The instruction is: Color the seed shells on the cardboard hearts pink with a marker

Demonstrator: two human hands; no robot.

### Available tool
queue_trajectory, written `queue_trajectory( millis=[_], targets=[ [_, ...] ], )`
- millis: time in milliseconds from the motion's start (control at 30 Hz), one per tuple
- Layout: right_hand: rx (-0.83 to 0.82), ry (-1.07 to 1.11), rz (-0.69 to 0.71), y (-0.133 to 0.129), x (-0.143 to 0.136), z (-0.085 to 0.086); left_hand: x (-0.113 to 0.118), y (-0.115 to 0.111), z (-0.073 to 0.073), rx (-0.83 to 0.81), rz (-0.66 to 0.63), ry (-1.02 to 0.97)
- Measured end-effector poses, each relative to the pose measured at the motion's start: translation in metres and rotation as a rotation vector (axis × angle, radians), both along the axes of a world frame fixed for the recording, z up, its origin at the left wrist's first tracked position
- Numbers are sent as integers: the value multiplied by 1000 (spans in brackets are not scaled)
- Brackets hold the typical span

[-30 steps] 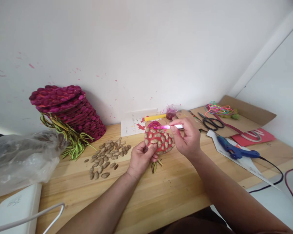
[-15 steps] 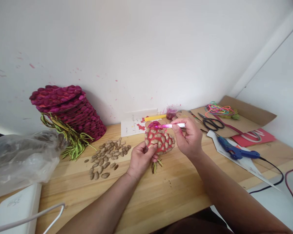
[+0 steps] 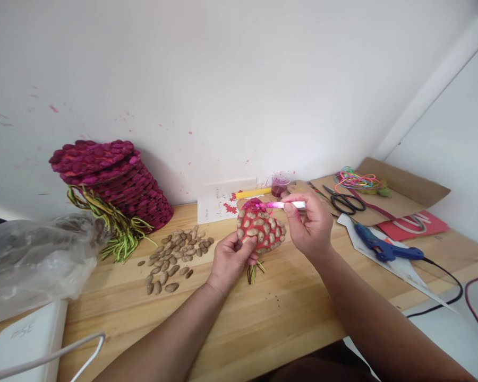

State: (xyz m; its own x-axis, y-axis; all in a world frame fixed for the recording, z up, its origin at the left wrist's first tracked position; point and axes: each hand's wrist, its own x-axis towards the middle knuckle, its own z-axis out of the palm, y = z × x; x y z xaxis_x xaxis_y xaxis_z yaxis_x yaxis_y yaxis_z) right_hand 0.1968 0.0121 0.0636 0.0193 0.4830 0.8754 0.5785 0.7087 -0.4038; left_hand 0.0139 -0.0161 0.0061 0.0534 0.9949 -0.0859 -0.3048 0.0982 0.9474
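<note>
My left hand (image 3: 233, 260) grips the lower left edge of a red heart-shaped piece (image 3: 267, 239) studded with tan seeds, thumb on its face. The seeds at its upper left are wet and magenta, the others still tan. Green and dark strings hang below it. In my right hand (image 3: 313, 225) a slim white paintbrush (image 3: 293, 205) with a pink-stained front end is pinched between thumb and fingers. Its tip touches the magenta seeds. Behind the piece stands a small clear cup of magenta paint (image 3: 280, 185).
Loose seeds (image 3: 179, 252) lie left of my hands. A stack of magenta seed-covered pieces (image 3: 119, 180) with green strings leans on the wall, near a plastic bag (image 3: 32, 265). Rightward are scissors (image 3: 348, 202), cardboard (image 3: 406, 180) and a blue glue gun (image 3: 386, 249) with its cord.
The brush and my right hand have shifted slightly right. A little more magenta covers the seeds at the upper left of the piece. My left hand keeps its hold.
</note>
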Motion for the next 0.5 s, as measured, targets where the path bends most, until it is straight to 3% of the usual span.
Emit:
queue_trajectory(
  millis=[500],
  targets=[
    [-28, 26, 12, 2, 1, -1, -2, 0, 1, 4, -8, -57]
  ],
)
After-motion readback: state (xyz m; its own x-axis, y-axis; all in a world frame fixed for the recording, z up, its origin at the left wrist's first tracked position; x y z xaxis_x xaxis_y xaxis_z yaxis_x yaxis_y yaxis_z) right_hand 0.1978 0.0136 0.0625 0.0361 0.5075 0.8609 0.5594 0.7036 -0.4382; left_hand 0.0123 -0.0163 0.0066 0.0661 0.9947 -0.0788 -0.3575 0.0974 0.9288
